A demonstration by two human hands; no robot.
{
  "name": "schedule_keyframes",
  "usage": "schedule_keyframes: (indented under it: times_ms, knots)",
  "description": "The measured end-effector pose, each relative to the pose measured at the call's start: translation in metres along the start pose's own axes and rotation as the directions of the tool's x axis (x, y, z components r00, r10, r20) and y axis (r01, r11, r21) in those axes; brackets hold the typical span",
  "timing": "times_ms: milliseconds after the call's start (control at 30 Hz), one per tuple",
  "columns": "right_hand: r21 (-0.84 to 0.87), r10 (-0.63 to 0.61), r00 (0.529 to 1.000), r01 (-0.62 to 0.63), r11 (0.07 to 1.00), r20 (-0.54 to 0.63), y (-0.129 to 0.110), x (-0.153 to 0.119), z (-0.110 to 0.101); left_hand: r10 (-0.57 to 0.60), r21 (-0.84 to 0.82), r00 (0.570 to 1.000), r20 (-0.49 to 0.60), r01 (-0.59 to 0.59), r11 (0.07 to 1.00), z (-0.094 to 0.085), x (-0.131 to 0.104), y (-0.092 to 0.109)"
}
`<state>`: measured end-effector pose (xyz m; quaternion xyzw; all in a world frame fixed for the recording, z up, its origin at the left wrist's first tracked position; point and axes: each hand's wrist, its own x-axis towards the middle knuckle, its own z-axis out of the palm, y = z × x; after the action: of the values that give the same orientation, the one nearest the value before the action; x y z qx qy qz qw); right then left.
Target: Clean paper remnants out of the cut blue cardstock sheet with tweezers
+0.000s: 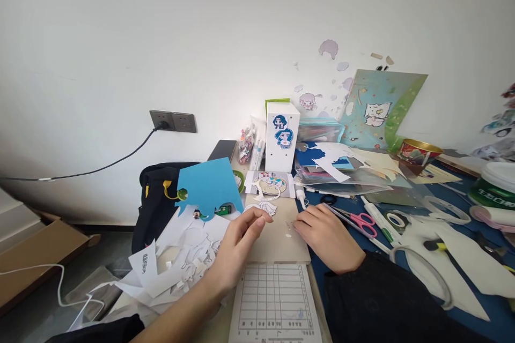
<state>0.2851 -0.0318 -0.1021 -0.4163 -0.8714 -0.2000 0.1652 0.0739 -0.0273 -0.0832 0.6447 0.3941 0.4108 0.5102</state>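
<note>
My left hand (246, 238) is raised over the left edge of a beige board (277, 246), its thumb and forefinger drawn together; whatever they hold, if anything, is too small to name. On the board's right edge my right hand (328, 236) rests with its fingers curled down, the fingertips near a small white scrap (288, 235). Beyond the hands lie a white paper cutout (263, 206) and a colored cartoon picture (271, 184). A printed grid sheet (276, 300) lies below the board.
Paper scraps (193, 268) and a blue sheet (209, 185) lie at left. A white box (281, 136) stands behind. Pink scissors (363, 223), a glue bottle (300, 194), a tape roll (396, 219) and a green-labelled tub (494, 185) are at right.
</note>
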Motion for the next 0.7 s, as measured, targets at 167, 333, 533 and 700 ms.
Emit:
schedule_keyframes:
  times_ms: [167,333,533,700]
  knots:
    - [-0.045,0.017,1.0,-0.018,0.999,-0.02,-0.003,0.002,0.002,0.006,0.016,1.0,-0.014,-0.006,1.0,0.0,-0.001,0.001]
    - [-0.049,0.029,0.999,-0.03,0.998,-0.029,-0.006,0.002,0.0,0.014,0.029,0.999,-0.047,-0.013,0.999,0.002,-0.002,0.002]
    - [-0.069,0.002,0.998,-0.006,0.998,-0.064,-0.01,-0.003,-0.003,0.009,0.045,0.999,-0.051,-0.007,0.999,0.0,-0.002,0.003]
    - [-0.089,-0.056,0.99,0.045,0.995,-0.127,-0.009,-0.013,-0.003,0.001,0.056,0.999,-0.043,0.001,0.998,0.0,-0.002,0.004]
